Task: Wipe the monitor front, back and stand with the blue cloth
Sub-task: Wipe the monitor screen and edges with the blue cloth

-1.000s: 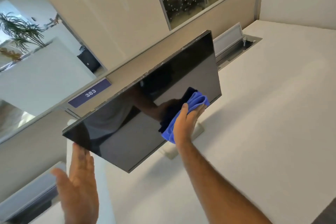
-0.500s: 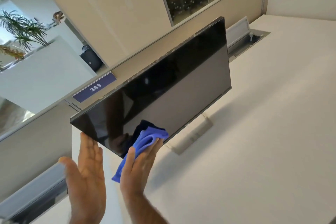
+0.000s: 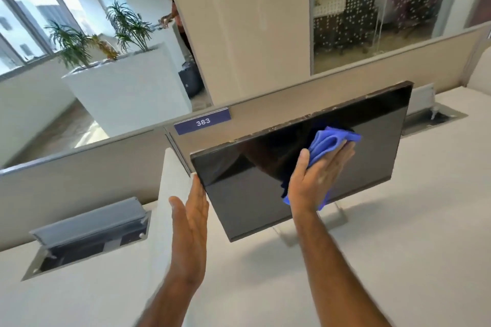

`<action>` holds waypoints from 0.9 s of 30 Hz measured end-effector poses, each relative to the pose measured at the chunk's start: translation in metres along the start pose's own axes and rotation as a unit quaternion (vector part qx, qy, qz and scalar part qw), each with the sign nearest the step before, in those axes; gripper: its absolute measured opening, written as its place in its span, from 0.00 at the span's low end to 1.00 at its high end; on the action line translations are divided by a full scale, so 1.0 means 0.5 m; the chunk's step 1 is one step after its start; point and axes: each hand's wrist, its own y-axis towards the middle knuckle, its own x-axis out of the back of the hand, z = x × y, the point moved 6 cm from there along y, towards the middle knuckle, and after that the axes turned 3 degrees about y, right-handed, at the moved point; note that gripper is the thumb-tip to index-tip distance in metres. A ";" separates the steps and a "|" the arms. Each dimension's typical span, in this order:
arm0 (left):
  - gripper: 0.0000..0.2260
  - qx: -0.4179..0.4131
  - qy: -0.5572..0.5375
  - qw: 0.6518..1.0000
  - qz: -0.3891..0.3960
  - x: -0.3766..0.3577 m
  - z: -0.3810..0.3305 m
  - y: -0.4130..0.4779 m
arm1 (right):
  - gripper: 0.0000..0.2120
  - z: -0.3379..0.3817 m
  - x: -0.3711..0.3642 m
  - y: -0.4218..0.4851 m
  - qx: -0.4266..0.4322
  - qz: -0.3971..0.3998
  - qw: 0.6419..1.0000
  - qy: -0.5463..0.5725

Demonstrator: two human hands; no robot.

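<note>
The monitor (image 3: 255, 194) is found on its stand (image 3: 341, 216) upon the worktop (image 3: 398, 260), with its dark screen facing the wearer. The blue cloth (image 3: 326, 142) is pressed against the screen, right of centre and near the top edge, by the right hand (image 3: 321, 175). This grip is spread, with fingers straight and nothing pinched. The left hand (image 3: 191, 218) is held flat, its grip also spread with fingers together, and only the fingertips are seen touching the screen's left edge.

Hazards are judged as follows:
- Pressure is applied high on the panel, while it is braced at one edge by fingertips alone. The monitor could be rocked or swivelled on the stand, or tipped back toward the partition (image 3: 79, 172).
- As the cloth is held by palm pressure only, it could slide out and drop, and bare skin could smear the glass.
- The top bezel appears chipped or soiled, so the cloth could be snagged there, or grit dragged across the screen.
- The back and the stand are judged not yet wiped
</note>
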 end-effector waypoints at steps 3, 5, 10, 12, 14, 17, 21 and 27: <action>0.55 0.011 0.000 1.000 0.000 -0.004 -0.003 0.001 | 0.39 0.075 -0.004 0.011 0.118 0.041 0.991 -0.040; 0.56 0.022 0.003 1.000 -0.005 -0.004 -0.002 0.001 | 0.38 0.114 -0.007 0.022 0.180 0.061 0.979 -0.075; 0.44 0.021 -0.021 0.999 -0.019 -0.008 -0.001 0.000 | 0.34 0.193 -0.024 0.007 0.332 0.104 0.927 -0.142; 0.36 0.021 -0.031 0.999 -0.028 -0.009 0.003 0.000 | 0.31 0.215 -0.034 -0.015 0.382 0.128 0.902 -0.156; 0.36 0.020 -0.036 0.999 -0.030 -0.012 0.004 -0.002 | 0.29 0.239 -0.043 -0.046 0.442 0.161 0.868 -0.157; 0.37 0.015 -0.052 0.998 -0.041 -0.012 0.003 0.000 | 0.28 0.284 -0.055 -0.096 0.515 0.212 0.820 -0.134; 0.37 0.014 -0.062 0.997 -0.054 -0.013 0.009 0.004 | 0.28 0.342 -0.077 -0.150 0.574 0.294 0.751 -0.142; 0.40 0.012 -0.050 0.996 -0.072 -0.024 0.016 0.017 | 0.23 0.371 -0.070 -0.138 0.568 0.334 0.729 -0.185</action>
